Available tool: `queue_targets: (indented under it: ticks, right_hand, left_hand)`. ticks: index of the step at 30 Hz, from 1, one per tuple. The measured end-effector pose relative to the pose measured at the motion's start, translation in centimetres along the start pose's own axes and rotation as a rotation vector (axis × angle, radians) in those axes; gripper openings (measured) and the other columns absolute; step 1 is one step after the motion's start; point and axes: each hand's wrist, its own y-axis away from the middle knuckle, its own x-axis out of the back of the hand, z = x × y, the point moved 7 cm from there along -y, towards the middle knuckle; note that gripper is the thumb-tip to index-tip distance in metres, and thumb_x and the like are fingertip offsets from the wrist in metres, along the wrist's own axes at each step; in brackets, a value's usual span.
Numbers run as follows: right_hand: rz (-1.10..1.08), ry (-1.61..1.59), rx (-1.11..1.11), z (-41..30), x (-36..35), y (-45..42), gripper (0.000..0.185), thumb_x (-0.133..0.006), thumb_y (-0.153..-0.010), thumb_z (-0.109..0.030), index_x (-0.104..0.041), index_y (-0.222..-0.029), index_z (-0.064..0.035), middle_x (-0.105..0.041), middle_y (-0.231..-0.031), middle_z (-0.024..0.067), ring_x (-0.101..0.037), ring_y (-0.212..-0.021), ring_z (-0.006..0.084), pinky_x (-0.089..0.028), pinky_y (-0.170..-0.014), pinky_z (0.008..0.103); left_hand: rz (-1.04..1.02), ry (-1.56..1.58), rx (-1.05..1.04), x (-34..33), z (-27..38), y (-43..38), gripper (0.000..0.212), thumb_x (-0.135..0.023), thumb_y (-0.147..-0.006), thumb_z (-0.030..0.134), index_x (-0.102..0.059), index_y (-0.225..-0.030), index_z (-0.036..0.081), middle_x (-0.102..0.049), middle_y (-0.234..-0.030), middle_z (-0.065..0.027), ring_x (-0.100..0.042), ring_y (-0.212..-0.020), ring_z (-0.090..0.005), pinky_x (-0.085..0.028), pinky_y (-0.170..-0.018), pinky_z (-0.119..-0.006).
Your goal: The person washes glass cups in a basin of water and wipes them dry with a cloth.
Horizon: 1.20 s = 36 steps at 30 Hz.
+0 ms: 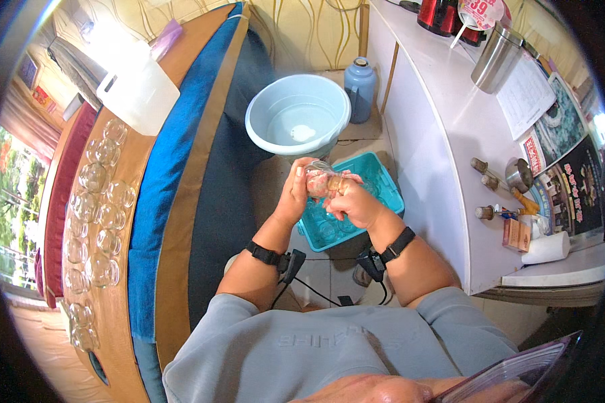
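Observation:
My left hand [295,187] is wrapped around a clear glass cup [318,167], held tilted above a turquoise plastic crate. Fingers of my right hand [357,202] reach into the mouth of that cup, gripping a pink patterned cloth [316,182]. Part of the cloth bunches against the inside of the glass, and some sticks out past my right fingers. Below, the turquoise crate [394,202] holds several more glass cups [332,229], partly hidden by my hands.
A pale blue basin [254,132] stands just beyond the crate, beside a blue thermos jug [361,93]. On the left, a brown padded table [116,312] bears several glass cups [92,177] and a white plastic jug [143,98]. A white counter [433,75] runs along the right, with a steel canister [497,59].

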Motion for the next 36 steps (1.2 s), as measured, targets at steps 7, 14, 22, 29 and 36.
queue_targets:
  ticks: [7,14,22,29,36]
  right_hand:
    - [0.194,0.59,0.402,-2.2,-1.2,0.6,0.04,-0.058,-0.076,-0.004,-0.066,-0.115,-0.0077,-0.07,-0.092,0.009,-0.063,-0.087,0.0217,-0.05,-0.082,0.0346]
    - [0.319,1.104,0.583,-2.5,0.1,0.2,0.039,-0.055,-0.074,-0.002,-0.067,-0.111,-0.007,-0.069,-0.096,0.0113,-0.06,-0.09,0.0313,-0.042,-0.092,0.0418]
    - [-0.019,0.026,0.0,-0.9,1.3,-0.2,0.026,-0.056,-0.077,-0.001,-0.068,-0.099,-0.0047,-0.061,-0.075,0.0016,-0.056,-0.057,0.0117,-0.042,-0.045,0.0267]
    - [0.163,0.156,0.167,-2.0,2.8,-0.2,0.02,-0.059,-0.076,-0.001,-0.066,-0.094,-0.0037,-0.066,-0.077,0.008,-0.065,-0.063,0.0199,-0.046,-0.046,0.0324]
    - [0.247,1.159,0.337,-1.8,0.7,0.2,0.026,-0.057,-0.078,-0.01,-0.066,-0.101,-0.0036,-0.068,-0.086,0.0182,-0.067,-0.073,0.0349,-0.055,-0.064,0.0442]
  left_hand:
    - [-0.042,0.157,0.096,-0.1,-0.3,-0.1,0.051,-0.026,-0.106,0.048,-0.05,-0.123,0.006,-0.064,-0.097,-0.0069,-0.057,-0.068,-0.0111,-0.044,-0.054,-0.024]
    - [0.009,0.409,0.44,-0.6,-2.7,0.3,0.046,-0.039,-0.103,0.05,-0.051,-0.123,0.01,-0.063,-0.094,-0.0043,-0.053,-0.066,-0.0107,-0.041,-0.052,-0.025]
    - [-0.101,0.098,0.086,-0.6,0.7,0.1,0.056,-0.065,-0.095,0.026,-0.037,-0.14,0.009,-0.058,-0.114,-0.0112,-0.059,-0.09,-0.0155,-0.053,-0.067,-0.03]
    - [-0.229,0.183,0.065,-2.1,0.9,0.1,0.054,-0.059,-0.099,0.031,-0.035,-0.144,0.013,-0.058,-0.11,-0.0067,-0.058,-0.085,-0.014,-0.053,-0.071,-0.033]
    - [-0.074,0.391,0.415,-1.2,-2.8,0.8,0.047,-0.048,-0.103,0.041,-0.039,-0.142,0.016,-0.059,-0.099,-0.0032,-0.056,-0.077,-0.0133,-0.049,-0.064,-0.029]
